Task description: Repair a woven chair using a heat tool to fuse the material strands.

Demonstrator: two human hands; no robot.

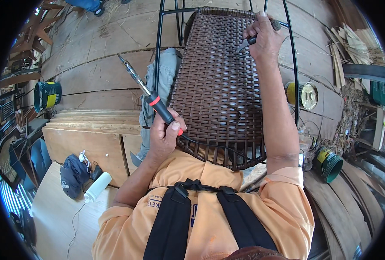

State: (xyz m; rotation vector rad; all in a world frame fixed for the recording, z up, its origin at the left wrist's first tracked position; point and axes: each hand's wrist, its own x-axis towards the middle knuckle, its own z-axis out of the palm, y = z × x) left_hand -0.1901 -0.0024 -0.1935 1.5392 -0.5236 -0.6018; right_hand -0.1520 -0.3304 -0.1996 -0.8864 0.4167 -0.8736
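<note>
A brown woven wicker chair panel [216,82] on a black metal frame [293,56] lies across my lap. My left hand [164,135] is closed round the black and red handle of a soldering iron [154,100], whose metal tip points up and left, clear of the weave. A dark cord runs from the iron's handle over the near end of the panel. At the panel's far right, my right hand [265,40] grips a small knife [243,46]; its grey blade points down and left at the weave. Whether the blade touches the strands I cannot tell.
Stacked boards [84,138] stand to my left, near a dark cap [74,175] and a white bottle [98,187]. A can [308,96] lies at right, and a green container [328,164] sits nearer. Another green container [47,96] is at left. Planks line the right side.
</note>
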